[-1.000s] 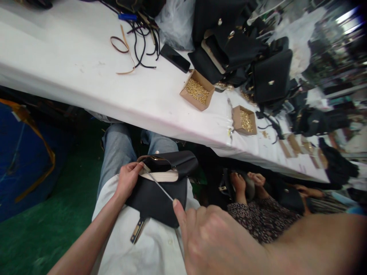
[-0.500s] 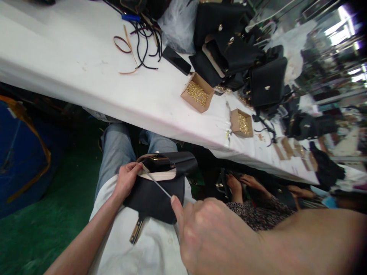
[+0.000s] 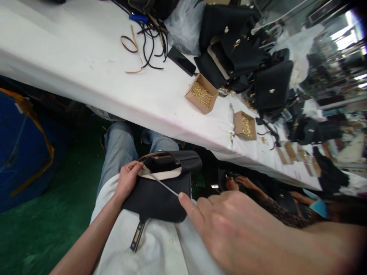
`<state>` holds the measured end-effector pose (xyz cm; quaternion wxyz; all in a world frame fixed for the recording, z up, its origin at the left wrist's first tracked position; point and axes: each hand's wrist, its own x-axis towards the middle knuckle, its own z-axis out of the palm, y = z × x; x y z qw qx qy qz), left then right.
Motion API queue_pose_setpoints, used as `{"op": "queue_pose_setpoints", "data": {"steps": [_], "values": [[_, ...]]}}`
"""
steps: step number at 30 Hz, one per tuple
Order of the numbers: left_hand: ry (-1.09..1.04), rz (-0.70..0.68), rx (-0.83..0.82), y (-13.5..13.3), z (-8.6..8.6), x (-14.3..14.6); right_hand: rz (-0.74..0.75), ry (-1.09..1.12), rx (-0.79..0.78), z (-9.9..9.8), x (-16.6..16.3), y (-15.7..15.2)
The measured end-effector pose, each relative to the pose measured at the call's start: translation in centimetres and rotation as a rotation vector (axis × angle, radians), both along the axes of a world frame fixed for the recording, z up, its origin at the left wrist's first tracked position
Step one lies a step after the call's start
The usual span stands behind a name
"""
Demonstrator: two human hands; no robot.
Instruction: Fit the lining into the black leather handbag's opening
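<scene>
— Where is the bag, and what do your hands have?

— The black bag (image 3: 160, 196) lies on my lap, on the white cloth (image 3: 155, 252), just below the near edge of the bench (image 3: 86, 76). My left hand (image 3: 127, 183) is closed on the rim of its open mouth, thumb and fingers pinching the edge. My right hand (image 3: 229, 229) is curled, its fingertips closed on the outer end of a thin metal rod (image 3: 160, 182). The rod's other end reaches into the mouth beside my left thumb.

— How far along are you?

— Midway, I'd judge. The mouth gapes, the pale lining (image 3: 163, 175) shows and the rod is in. The strap tab (image 3: 137, 236) with its gold clasp hangs loose off the bag's lower edge. What the rod does inside, I can't see.

— And the bench?

— It's long and white-covered. One cardboard box (image 3: 202, 93) of gold fittings sits mid-bench and a second box (image 3: 245, 126) sits close to the near edge. Toward the far edge there is a pile of black bags (image 3: 243, 57), a phone (image 3: 182, 61), loose cords (image 3: 149, 42) and a plastic bag (image 3: 186, 23). Under the bench on my right, a co-worker's hands (image 3: 243, 182) are busy. The floor (image 3: 57, 214) is green, with a blue sheet (image 3: 25, 145) on my left. The room beyond is a blur.
</scene>
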<state>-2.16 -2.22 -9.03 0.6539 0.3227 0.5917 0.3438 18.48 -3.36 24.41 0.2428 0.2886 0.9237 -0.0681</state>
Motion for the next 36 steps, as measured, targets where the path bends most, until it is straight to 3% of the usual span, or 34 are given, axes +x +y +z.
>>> {"op": "queue_pose_setpoints", "data": {"steps": [7, 18, 36], "values": [[-0.070, -0.020, 0.032, -0.7, -1.0, 0.2, -0.095, 0.055, -0.037, 0.2, 1.9, -0.6], [-0.043, -0.075, 0.047, -0.6, -2.8, 0.1, -0.040, -0.009, 0.061, -0.6, 1.1, -0.9], [-0.018, -0.113, 0.016, -0.2, -2.0, 0.1, -0.020, -0.044, -0.009, -0.5, 0.0, 0.1]]}}
